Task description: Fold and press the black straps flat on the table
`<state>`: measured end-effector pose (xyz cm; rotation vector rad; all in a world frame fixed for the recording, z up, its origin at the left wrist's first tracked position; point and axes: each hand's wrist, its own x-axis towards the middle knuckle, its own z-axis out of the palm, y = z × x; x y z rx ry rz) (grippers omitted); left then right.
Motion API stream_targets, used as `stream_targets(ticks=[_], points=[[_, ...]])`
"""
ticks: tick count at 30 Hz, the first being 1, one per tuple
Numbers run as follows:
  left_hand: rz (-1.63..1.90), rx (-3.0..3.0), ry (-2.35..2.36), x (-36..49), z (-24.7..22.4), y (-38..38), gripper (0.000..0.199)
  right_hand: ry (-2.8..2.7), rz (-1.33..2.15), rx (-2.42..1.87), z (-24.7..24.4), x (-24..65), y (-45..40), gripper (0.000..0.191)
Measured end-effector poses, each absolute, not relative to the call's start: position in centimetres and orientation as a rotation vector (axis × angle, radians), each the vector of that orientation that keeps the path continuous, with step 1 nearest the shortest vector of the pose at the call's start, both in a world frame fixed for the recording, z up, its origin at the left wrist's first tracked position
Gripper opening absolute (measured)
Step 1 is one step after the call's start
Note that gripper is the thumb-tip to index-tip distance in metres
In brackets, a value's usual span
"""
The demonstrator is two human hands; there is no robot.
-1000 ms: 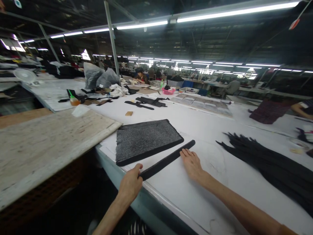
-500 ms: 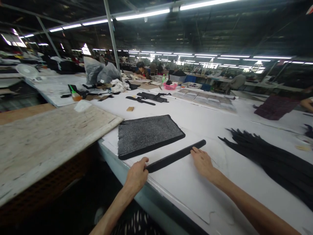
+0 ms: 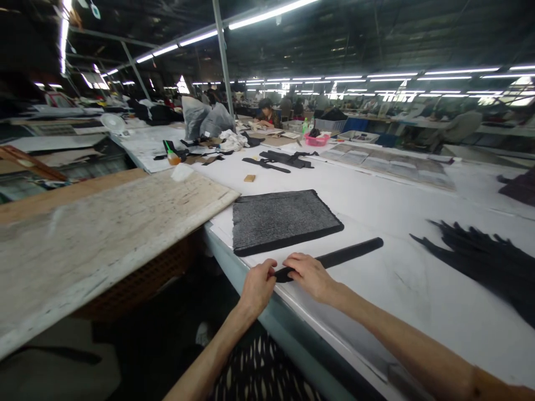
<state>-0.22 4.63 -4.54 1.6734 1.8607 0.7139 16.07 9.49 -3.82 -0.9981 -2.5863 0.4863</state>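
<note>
A long black fabric strip lies flat on the white-covered table, one end close to the table's edge. My left hand pinches that near end between thumb and fingers. Just to its right, my right hand has its fingers bent over the strip and closed on it. The strip's far end lies free. Beyond my hands sits a dark grey, roughly rectangular fabric stack with a black border along its near and right sides.
A pile of black strips lies at the right. A stained pale board overlaps the table's left side. Farther back are a small tan block, dark fabric pieces, a pink basket and a seated person.
My right hand has slid along the strip from near its far end to beside my left hand. My left hand stays at the near end. The camera view has turned left.
</note>
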Motion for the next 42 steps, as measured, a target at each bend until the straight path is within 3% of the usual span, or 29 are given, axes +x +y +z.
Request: stream_targets(ticks=[12, 15, 26, 42], points=[[0.599, 1.893, 1.846, -0.6, -3.7, 4.6, 0.033, -2.716, 0.211, -0.949, -5.6, 15.4, 10.7, 0.009], [0.445, 1.995, 1.894, -0.5, -3.6, 4.7, 0.024, -2.729, 0.154, -0.933, -5.8, 15.3, 10.8, 0.010], [0.456, 2.220, 1.931, -0.3, -5.3, 3.9, 0.028, -2.633, -0.085, -0.634, -7.1, 17.0, 11.1, 0.022], [0.279, 2.724, 1.664, -1.0, -5.2, 3.3, 0.019, -2.750, -0.425, -0.417, -6.6, 17.6, 11.0, 0.012]])
